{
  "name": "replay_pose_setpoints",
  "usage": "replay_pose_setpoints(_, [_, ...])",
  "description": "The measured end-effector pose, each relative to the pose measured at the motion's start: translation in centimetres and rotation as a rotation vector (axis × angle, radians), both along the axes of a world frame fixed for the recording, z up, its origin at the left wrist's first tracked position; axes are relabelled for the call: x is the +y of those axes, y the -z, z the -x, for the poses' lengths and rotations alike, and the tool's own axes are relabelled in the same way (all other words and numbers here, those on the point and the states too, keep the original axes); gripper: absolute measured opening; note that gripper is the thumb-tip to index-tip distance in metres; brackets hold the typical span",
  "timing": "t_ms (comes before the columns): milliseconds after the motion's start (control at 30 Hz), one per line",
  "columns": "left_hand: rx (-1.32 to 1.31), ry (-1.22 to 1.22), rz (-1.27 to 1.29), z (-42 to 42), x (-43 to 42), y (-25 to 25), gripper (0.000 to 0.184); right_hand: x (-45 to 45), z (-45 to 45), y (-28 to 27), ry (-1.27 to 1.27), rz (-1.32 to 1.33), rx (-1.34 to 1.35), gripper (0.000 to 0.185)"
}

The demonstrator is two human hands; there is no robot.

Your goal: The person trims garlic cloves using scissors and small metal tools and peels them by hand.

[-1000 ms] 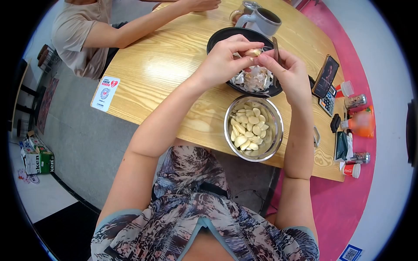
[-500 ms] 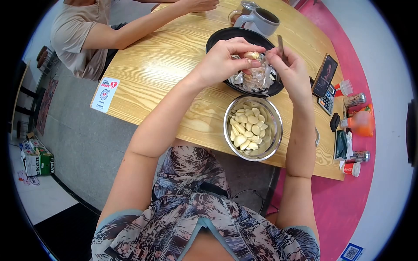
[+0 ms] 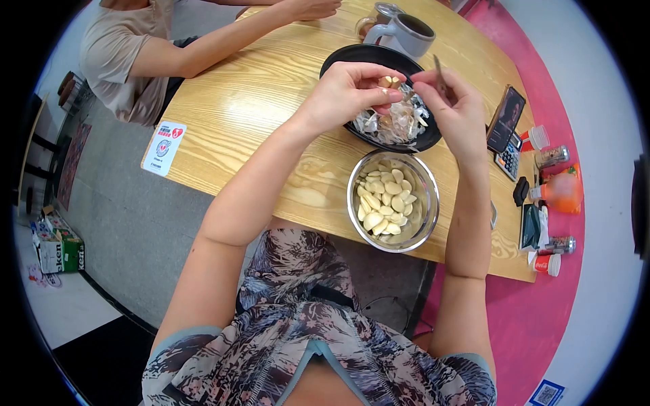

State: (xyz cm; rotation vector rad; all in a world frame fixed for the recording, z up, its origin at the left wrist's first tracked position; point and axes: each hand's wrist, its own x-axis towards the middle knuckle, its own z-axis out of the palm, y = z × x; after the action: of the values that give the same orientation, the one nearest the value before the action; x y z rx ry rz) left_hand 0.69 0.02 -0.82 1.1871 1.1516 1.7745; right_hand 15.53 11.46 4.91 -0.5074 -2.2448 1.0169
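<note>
Over a black bowl (image 3: pixel 332 62), my left hand (image 3: pixel 349 95) is closed, pinching a garlic piece (image 3: pixel 388 82) with pale tops and brownish skin between thumb and fingers. Just to the right is my right hand (image 3: pixel 459 101), its fingers curled around a small knife (image 3: pixel 439 70) with the metal part pointing up. Papery garlic skins (image 3: pixel 399 127) lie in the black bowl below both hands. Nearer to me, a shiny metal bowl (image 3: pixel 429 227) holds several peeled garlic cloves (image 3: pixel 387 196).
Behind the black bowl stand a grey mug (image 3: pixel 406 37) and a lidded glass jar (image 3: pixel 386 9). To the right are a propped phone (image 3: pixel 506 120), a calculator (image 3: pixel 508 162) and several cups and bottles. Across the table's left side rests another person's arm (image 3: pixel 223 46).
My right fingertips have drawn slightly up, leaving a gap to the garlic. The garlic piece has turned in my left hand and more of its pale part shows.
</note>
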Motion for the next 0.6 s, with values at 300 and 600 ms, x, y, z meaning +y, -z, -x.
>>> replay_pose_setpoints(300, [-0.014,0.117,-0.041,0.2,-0.2,-0.2,0.032,-0.4,-0.1,-0.3,-0.101,-0.188,0.268,0.021])
replay_pose_setpoints(600, [-0.077,0.178,-0.018,0.4,-0.7,-0.6,0.029,-0.7,-1.4,-1.8,-0.214,0.310,0.377,0.034])
